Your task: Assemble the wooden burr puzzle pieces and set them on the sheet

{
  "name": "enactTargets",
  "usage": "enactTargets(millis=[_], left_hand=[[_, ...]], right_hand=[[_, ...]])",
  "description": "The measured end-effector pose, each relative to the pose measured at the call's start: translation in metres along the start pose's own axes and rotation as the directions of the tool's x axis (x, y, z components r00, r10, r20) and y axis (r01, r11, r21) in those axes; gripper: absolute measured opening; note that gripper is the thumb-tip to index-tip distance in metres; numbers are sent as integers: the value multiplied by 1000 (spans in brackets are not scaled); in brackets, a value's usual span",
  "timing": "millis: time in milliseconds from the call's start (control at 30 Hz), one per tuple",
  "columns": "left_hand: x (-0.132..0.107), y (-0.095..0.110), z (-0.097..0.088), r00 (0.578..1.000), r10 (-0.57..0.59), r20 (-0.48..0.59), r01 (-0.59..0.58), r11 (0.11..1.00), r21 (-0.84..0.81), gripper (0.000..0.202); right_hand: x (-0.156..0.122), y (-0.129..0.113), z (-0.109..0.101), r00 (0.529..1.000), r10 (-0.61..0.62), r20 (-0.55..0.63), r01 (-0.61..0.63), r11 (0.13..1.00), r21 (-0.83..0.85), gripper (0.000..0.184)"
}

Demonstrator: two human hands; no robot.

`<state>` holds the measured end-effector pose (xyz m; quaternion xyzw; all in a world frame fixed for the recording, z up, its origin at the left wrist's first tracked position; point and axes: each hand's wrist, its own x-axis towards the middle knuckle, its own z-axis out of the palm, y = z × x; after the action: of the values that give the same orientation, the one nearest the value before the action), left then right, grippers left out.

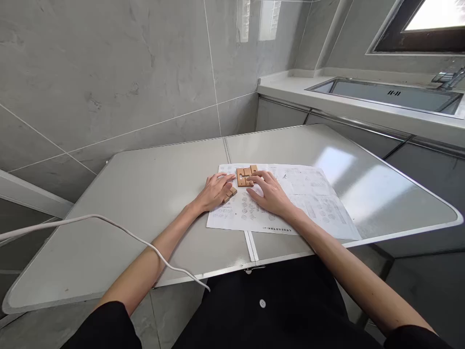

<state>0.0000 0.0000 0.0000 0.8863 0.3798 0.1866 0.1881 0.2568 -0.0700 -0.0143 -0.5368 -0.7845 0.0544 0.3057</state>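
Light-brown wooden puzzle pieces lie grouped in a flat, roughly square arrangement on a printed paper sheet. My right hand reaches in from the right, its fingertips touching the near right pieces and its thumb apart, resting lower on the paper. My left hand lies at the left of the group with fingers stretched out. Under and beside its thumb is a separate wooden piece with notches, partly hidden by the hand. Nothing is visibly gripped by either hand.
The sheet carries small diagrams and lies across the seam of a white folding table. A pale cable hangs across my left forearm. Behind stands a grey tiled wall; at right, a counter with a sink.
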Motion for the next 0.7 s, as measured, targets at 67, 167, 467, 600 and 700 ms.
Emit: enactTargets(millis=[67, 167, 467, 600, 700], left_hand=[[0, 0, -1, 1000, 23, -13, -23, 1000, 8, 57], [-1, 1, -1, 994, 104, -18, -104, 994, 22, 60], [-1, 0, 1, 979, 199, -43, -197, 979, 50, 61], [-1, 0, 2, 980, 192, -53, -188, 980, 62, 52], [-1, 1, 3, 983, 175, -65, -170, 983, 71, 47]], right_hand=[[-1, 2, 2, 999, -14, 44, 15, 1000, -11, 43], [-3, 6, 8, 991, -11, 130, 16, 999, -38, 55], [-3, 10, 11, 970, 20, 241, -1, 997, -81, 65], [-3, 9, 10, 969, -14, 248, 30, 998, -58, 61], [-3, 9, 9, 969, -40, 244, 49, 998, -33, 59]])
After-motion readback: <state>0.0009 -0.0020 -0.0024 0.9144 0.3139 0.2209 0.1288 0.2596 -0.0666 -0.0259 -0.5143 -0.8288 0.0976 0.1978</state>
